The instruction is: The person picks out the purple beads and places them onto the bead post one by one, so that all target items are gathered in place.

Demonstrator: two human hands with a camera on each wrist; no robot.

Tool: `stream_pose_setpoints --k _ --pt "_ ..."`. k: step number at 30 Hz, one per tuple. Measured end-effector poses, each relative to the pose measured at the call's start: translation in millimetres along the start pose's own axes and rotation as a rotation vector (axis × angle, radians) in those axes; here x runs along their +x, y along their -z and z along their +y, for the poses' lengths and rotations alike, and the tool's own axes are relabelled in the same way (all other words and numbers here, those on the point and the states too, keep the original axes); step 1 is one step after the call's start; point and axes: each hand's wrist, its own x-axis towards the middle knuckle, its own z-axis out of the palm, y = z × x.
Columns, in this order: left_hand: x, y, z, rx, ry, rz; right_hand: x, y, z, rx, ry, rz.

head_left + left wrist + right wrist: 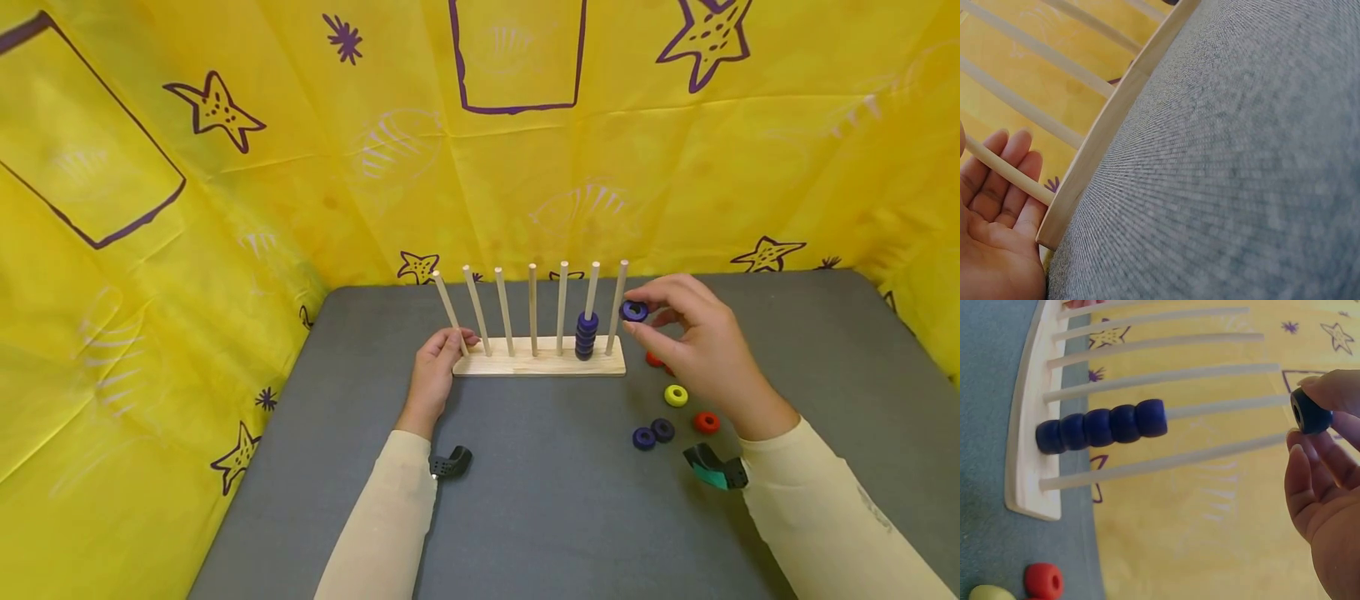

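Note:
A wooden peg rack (540, 367) stands on the table, its upright pegs in one row. Several dark blue beads (587, 337) are stacked on the second peg from the right, down at the base. My left hand (433, 371) holds the rack at its left end, thumb and fingers on either side of the leftmost peg (1007, 169). My right hand (705, 342) pinches another dark blue bead (1311, 412) between thumb and fingers. That bead is held up near the top of the rightmost peg (617, 304), not on it, with its hole facing the pegs in the right wrist view.
Right of the rack lie loose beads: a yellow bead (676, 396), a red bead (707, 422), two dark blue beads (643, 438) and more red (653, 359) partly behind my right hand. A yellow patterned cloth (495, 183) hangs behind the grey table (540, 500).

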Motion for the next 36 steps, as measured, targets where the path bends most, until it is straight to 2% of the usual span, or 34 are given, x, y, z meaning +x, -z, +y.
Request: stream_pose_setpoints --k 8,13,23,36 --pt "-0.2 0.7 0.7 -0.002 0.004 0.001 17.3 -1.5 -8.3 -0.007 0.074 0.01" --pt "-0.5 1.2 1.3 -0.008 0.007 0.002 29.0 -3.6 -14.3 -0.009 0.083 0.011" --pt "0.1 1.4 -0.2 -0.023 0.012 -0.002 47.2 -9.7 -18.7 0.021 0.056 -0.001" --pt "-0.7 1.2 2.5 0.004 0.017 -0.006 55.1 -15.0 -16.6 -0.009 0.002 -0.036"
